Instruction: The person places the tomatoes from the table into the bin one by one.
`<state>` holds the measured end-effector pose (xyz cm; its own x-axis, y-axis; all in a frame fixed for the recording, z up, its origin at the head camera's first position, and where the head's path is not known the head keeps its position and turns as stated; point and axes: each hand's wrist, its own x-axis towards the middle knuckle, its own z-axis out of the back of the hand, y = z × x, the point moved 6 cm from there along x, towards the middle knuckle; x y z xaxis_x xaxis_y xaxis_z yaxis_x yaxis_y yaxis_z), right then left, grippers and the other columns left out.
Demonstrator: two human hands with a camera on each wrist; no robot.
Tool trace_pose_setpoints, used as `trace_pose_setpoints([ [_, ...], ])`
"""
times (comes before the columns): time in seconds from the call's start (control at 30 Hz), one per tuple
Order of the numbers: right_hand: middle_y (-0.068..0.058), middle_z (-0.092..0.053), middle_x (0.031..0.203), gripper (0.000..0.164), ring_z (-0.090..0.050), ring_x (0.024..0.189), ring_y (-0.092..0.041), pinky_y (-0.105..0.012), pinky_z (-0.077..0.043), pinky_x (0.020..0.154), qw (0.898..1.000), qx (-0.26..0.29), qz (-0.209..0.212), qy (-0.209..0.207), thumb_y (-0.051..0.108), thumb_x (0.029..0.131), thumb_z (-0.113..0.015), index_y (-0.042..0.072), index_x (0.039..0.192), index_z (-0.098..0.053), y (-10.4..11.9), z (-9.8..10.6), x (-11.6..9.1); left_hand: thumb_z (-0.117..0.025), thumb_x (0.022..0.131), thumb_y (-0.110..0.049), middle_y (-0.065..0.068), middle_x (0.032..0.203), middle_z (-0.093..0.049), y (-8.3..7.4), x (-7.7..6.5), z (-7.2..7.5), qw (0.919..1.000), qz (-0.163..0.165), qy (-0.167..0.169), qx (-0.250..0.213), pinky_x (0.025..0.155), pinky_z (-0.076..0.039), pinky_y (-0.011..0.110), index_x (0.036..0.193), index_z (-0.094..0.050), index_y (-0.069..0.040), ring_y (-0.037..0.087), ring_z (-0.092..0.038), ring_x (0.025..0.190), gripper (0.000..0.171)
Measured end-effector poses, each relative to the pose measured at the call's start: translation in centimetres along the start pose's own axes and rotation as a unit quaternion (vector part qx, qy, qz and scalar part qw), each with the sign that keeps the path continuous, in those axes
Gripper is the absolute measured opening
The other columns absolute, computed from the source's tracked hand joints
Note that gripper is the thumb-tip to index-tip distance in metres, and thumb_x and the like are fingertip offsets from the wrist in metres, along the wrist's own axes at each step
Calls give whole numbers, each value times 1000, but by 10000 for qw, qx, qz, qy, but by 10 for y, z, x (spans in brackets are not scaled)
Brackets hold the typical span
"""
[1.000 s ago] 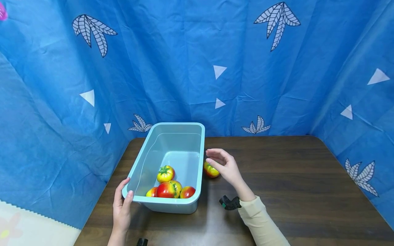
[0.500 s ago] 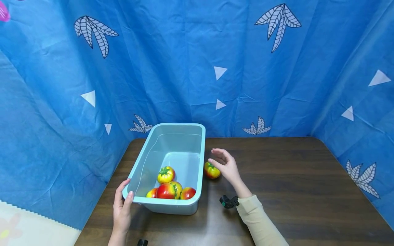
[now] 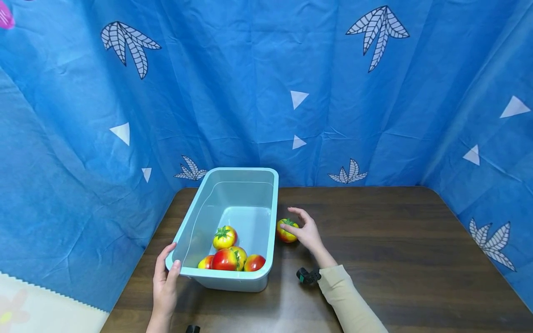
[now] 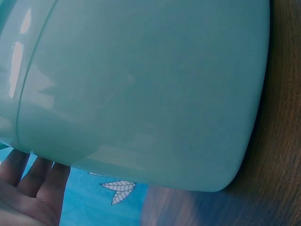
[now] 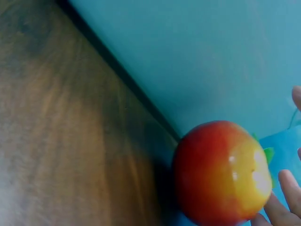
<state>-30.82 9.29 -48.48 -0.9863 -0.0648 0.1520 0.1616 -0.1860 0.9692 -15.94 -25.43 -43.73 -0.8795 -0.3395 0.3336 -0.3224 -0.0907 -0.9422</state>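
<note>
A light blue-green plastic bin (image 3: 260,274) stands on the table with several red-and-yellow tomatoes (image 3: 225,260) gathered at its near end. My left hand (image 3: 165,287) grips the bin's near left corner, thumb over the rim and fingers along the outer side. The left wrist view has its fingers (image 4: 51,188) by the bin wall. Just outside the bin's right side, one more tomato (image 5: 221,174) with a green leafy top sits on the table. Curved loosely around that tomato, my right hand (image 3: 307,232) has thumb and fingers spread; whether they touch it I cannot tell.
The dark wooden table (image 3: 395,259) extends to the right of the right hand. A blue patterned curtain (image 3: 266,92) hangs along the back and sides. A pale cloth (image 3: 41,300) shows at the lower left.
My right hand has drawn back slightly from the bin, then lowered toward the outside tomato, its fingers coming down around it. The left hand keeps its hold on the bin.
</note>
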Motion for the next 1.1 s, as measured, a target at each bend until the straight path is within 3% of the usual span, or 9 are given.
trace_pose_setpoints([
  [0.17,-11,-47,137,58,-34,131,-35,-52,-26,104,9995,147,-263,87,14,77,-76,4,129,-52,-10,-3,-1,-41,96,1,3,133,-40,1,0,0,10000,40,-9,51,85,-40,14,138,-39,-1,19,-40,114,42],
  [0.37,-14,-49,133,61,-46,119,-33,-49,-37,97,9986,94,-511,83,10,74,-78,4,129,-52,-19,-7,-1,-40,95,3,5,133,-40,0,1,0,9998,-144,69,-74,86,-39,16,138,-39,0,20,-40,114,43],
  [0.63,-14,-53,125,60,-52,107,-30,-46,-41,92,9979,-77,-630,104,12,73,-79,5,126,-53,-25,-10,-4,-39,94,5,6,132,-41,0,0,1,9991,-351,132,-183,87,-38,18,137,-38,2,20,-41,114,43],
  [1.1,-13,-52,127,59,-52,108,-29,-43,-43,92,9964,92,-842,26,20,75,-79,8,127,-54,-14,1,-6,-40,94,4,5,133,-41,-1,0,1,9993,-316,109,-152,87,-39,17,137,-39,2,20,-41,114,43],
])
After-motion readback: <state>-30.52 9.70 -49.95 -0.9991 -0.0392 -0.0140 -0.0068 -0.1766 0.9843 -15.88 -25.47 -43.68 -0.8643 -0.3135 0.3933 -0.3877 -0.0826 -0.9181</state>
